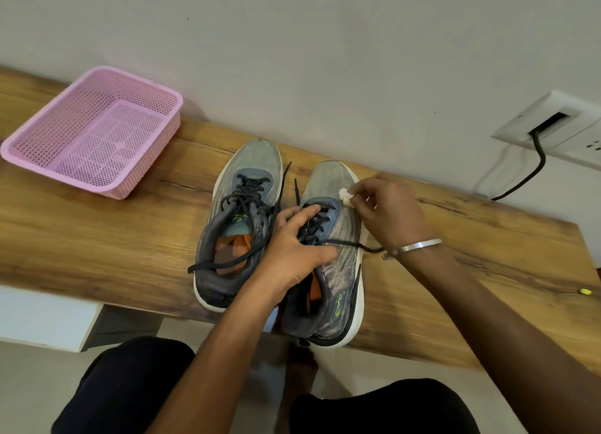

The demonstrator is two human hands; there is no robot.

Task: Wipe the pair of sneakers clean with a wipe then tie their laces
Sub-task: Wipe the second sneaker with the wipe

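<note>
Sneakers sit side by side at the centre of the frame on the wooden surface [130,238], toes pointing toward the wall, heels at the near edge. On the right sneaker [335,261] the left hand [292,251] lies across the tongue and dark laces [312,228], fingers spread and pressing to steady it. The right hand [387,212] pinches a small balled white wipe [345,196] between fingertips and holds it against the grey mesh toe. The left sneaker [240,225] stands untouched, its laces loose and trailing over the collar.

These shoes look light, with a soft mesh upper that dents under pressure and a firmer white sole. Bracing over the tongue or gripping the heel collar seems the surest hold; the mesh would likely give under a hard rub. The laces are limp and will slide freely.

A pink perforated basket [94,134] sits at upper left.
</note>
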